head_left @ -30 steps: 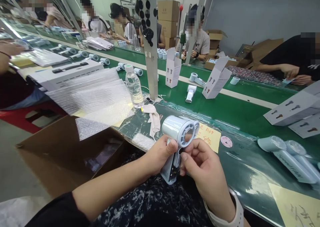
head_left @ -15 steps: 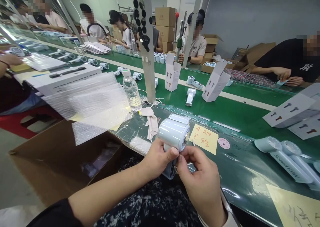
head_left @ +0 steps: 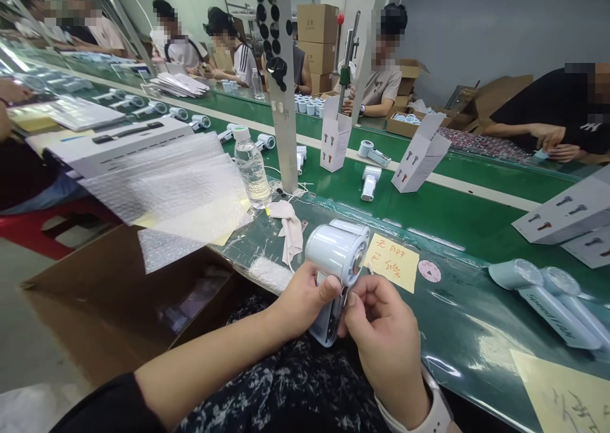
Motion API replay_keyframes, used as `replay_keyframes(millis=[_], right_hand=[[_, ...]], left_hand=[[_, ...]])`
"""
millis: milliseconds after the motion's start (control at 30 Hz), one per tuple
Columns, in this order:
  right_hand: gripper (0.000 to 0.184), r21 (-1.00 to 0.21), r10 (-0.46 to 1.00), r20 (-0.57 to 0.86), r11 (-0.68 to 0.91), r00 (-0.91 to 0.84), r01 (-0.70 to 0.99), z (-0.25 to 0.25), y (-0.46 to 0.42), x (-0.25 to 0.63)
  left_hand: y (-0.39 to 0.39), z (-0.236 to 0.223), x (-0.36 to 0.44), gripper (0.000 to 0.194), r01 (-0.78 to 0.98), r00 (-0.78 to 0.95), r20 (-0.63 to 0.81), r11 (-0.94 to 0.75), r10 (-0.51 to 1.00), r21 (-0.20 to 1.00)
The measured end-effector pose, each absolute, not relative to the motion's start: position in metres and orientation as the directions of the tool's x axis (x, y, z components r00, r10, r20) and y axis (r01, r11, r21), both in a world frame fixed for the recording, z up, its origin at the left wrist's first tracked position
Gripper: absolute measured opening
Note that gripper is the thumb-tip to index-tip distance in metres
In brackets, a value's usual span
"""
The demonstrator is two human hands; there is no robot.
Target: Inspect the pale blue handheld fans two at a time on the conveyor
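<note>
A light-blue handheld fan (head_left: 333, 255) is upright above my lap, its round head uppermost. My left hand (head_left: 307, 302) is wrapped around its handle just below the head, thumb across the front. At the right side of the handle, which shows a dark slotted strip (head_left: 337, 309), my right hand (head_left: 379, 322) has thumb and fingertips pinched together. Whatever lies between those fingertips is too small to make out. Behind the held fan, a second light-blue fan (head_left: 351, 227) rests on the green bench.
A yellow note (head_left: 394, 261) and a pink round sticker (head_left: 429, 271) lie right of my hands. Further right rest several fans (head_left: 548, 309). A water bottle (head_left: 250, 169), cloth (head_left: 288, 226) and metal post (head_left: 284, 128) stand ahead. White boxes (head_left: 419, 159) stand on the green belt. Other people sit opposite.
My right fingertips have shifted slightly down and away from the handle's side, and more of the dark strip shows. My left hand keeps its hold on the fan. The view has shifted a little.
</note>
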State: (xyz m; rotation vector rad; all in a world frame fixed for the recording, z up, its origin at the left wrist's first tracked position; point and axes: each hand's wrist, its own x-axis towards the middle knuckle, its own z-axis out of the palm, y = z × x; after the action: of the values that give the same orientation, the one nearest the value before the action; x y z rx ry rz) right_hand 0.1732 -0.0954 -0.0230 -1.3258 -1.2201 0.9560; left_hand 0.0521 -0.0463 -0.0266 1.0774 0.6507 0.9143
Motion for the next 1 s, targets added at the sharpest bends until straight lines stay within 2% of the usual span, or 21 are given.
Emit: replay_keyframes(millis=[133,367,500,567,667,733,800,900,1000], right_hand=[[0.013,-0.997,0.997,-0.018,-0.012,0.076,-0.073,-0.015,-0.092,0.174],[0.022,-0.993,0.997,-0.054,-0.048,0.055,-0.106,-0.016,-0.089,0.176],[0.030,-0.974,0.998,-0.055,-0.051,0.011,-0.219,-0.022,-0.090,0.174],[0.032,-0.938,1.000,-0.018,-0.009,0.021,-0.348,-0.023,-0.090,0.174],[0.028,-0.863,0.999,0.045,0.050,0.022,-0.503,-0.021,-0.091,0.176],[0.022,-0.851,0.996,0.086,0.064,-0.019,-0.522,-0.020,-0.092,0.178],[0.018,-0.849,0.992,0.119,0.075,-0.052,-0.523,-0.019,-0.093,0.179],[0.016,-0.848,0.992,0.115,0.068,-0.058,-0.525,-0.018,-0.094,0.180],[0.020,-0.862,0.998,0.038,0.012,-0.041,-0.508,-0.018,-0.093,0.180]], left_hand=[[-0.046,-0.034,0.055,0.078,-0.370,0.515,-0.011,0.234,0.857,0.899],[-0.046,-0.035,0.054,0.075,-0.382,0.463,-0.054,0.253,0.885,0.889],[-0.048,-0.035,0.052,0.072,-0.370,0.485,-0.098,0.306,0.869,0.877],[-0.047,-0.036,0.052,0.071,-0.417,0.549,-0.109,0.385,0.828,0.824],[-0.043,-0.041,0.053,0.070,-0.546,0.660,-0.066,0.538,0.749,0.642],[-0.040,-0.043,0.053,0.070,-0.602,0.695,-0.012,0.591,0.719,0.537],[-0.038,-0.045,0.053,0.070,-0.627,0.698,0.017,0.599,0.716,0.498],[-0.038,-0.045,0.053,0.071,-0.630,0.694,0.024,0.590,0.720,0.505],[-0.040,-0.043,0.053,0.071,-0.612,0.696,0.018,0.580,0.718,0.538]])
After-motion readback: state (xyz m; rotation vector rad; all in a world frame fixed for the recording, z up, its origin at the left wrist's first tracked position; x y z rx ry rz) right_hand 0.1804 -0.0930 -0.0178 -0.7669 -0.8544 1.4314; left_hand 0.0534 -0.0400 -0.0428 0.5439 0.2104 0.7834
